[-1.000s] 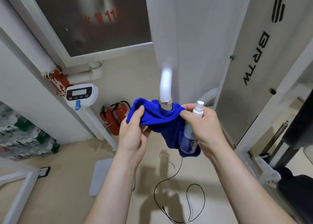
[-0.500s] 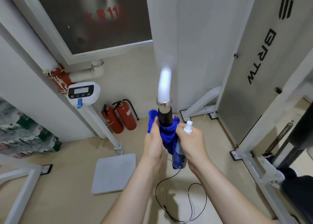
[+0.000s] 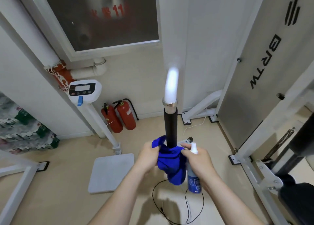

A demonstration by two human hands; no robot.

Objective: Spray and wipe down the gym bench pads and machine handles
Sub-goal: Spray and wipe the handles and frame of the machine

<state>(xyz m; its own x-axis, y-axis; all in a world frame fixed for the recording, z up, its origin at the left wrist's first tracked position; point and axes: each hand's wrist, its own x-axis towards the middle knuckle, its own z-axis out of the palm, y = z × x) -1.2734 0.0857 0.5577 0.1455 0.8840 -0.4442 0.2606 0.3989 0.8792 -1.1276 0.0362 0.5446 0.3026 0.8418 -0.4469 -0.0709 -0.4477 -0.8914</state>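
A machine handle (image 3: 170, 124) with a black grip and a chrome collar reaches toward me from a white bar. A blue cloth (image 3: 170, 163) is wrapped around the near end of the grip. My left hand (image 3: 147, 156) clutches the cloth on its left side. My right hand (image 3: 198, 160) pinches the cloth's right side with its fingertips and also holds a spray bottle (image 3: 193, 182), blue with a white nozzle, against the palm. The grip's end is hidden inside the cloth.
A white scale with a floor platform (image 3: 110, 172) stands to the left. Two red fire extinguishers (image 3: 119, 116) lean against the wall. A black cable (image 3: 178, 206) loops on the floor below my hands. The white machine frame (image 3: 254, 165) and dark pads (image 3: 299, 202) are on the right.
Both hands have slid the blue cloth down the handle toward me, from the chrome collar to the near end. The black grip now shows above the cloth.
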